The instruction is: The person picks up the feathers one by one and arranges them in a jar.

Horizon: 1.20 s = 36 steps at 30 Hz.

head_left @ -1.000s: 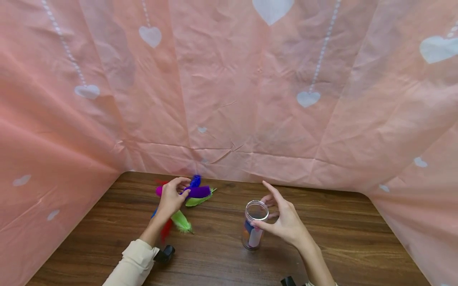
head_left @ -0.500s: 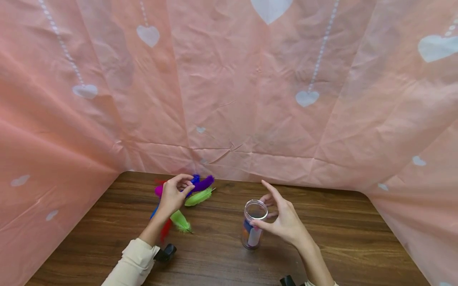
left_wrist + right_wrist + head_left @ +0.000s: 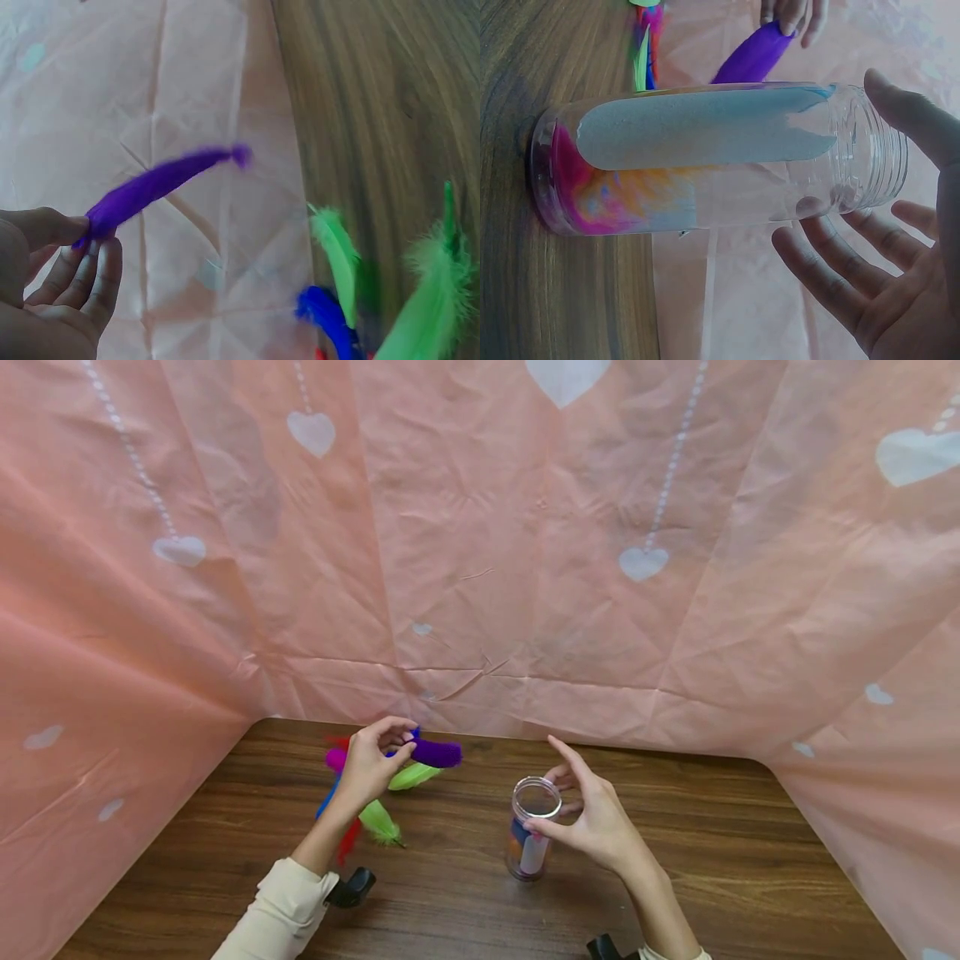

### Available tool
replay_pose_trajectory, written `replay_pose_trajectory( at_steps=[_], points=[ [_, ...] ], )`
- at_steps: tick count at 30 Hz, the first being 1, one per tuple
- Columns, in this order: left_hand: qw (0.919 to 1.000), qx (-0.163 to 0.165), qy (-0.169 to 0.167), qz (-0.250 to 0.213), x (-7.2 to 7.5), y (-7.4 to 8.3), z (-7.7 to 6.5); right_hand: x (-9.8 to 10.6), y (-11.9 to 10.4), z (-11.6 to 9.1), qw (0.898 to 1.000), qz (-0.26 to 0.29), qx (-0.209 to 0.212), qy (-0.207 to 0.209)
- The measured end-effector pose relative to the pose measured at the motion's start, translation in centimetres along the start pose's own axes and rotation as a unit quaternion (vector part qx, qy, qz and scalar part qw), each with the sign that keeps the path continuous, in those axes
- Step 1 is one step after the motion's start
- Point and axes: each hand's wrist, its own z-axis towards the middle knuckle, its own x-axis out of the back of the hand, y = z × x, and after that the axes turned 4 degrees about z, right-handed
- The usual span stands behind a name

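A purple feather (image 3: 438, 753) hangs from the fingertips of my left hand (image 3: 369, 764), pinched at one end between thumb and fingers. The left wrist view shows the same purple feather (image 3: 154, 187) curving away from the hand, off the table. My right hand (image 3: 602, 828) holds a clear jar (image 3: 527, 856) around its upper part, thumb on one side and fingers on the other. The jar stands upright on the table with no lid on its threaded mouth. Through the glass in the right wrist view, pink and orange feathers (image 3: 600, 199) lie at the jar's bottom, beside a pale label (image 3: 697, 135).
Below and behind my left hand lie loose feathers: two green feathers (image 3: 380, 823), a magenta feather (image 3: 335, 760), red feathers (image 3: 348, 842) and blue ones (image 3: 327, 797). The brown wooden table (image 3: 720, 852) ends at a pink cloth (image 3: 480, 610) with white hearts.
The purple feather has been lifted from the pile in my left hand, which has moved slightly right and away from me. My right hand and the jar stay in place.
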Motion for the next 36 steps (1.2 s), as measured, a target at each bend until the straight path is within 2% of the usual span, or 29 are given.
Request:
replay_pose_trajectory(
  at_steps=[13,20,28,36],
  points=[
    [0.9979,-0.026,0.019,-0.056,-0.5,2.8,0.2,0.0,0.0,-0.1,1.0,-0.006,-0.007,0.001],
    [0.9961,0.0,0.018,-0.086,-0.6,3.8,0.2,0.0,0.0,-0.2,1.0,0.0,-0.01,-0.001],
    [0.9818,0.028,0.031,-0.185,-0.8,5.2,0.6,0.0,0.0,-0.1,1.0,0.0,-0.006,-0.001],
    [0.9738,0.03,0.049,-0.22,-1.0,6.2,1.0,0.0,-0.1,-0.1,1.0,0.005,-0.009,-0.001]
  ],
)
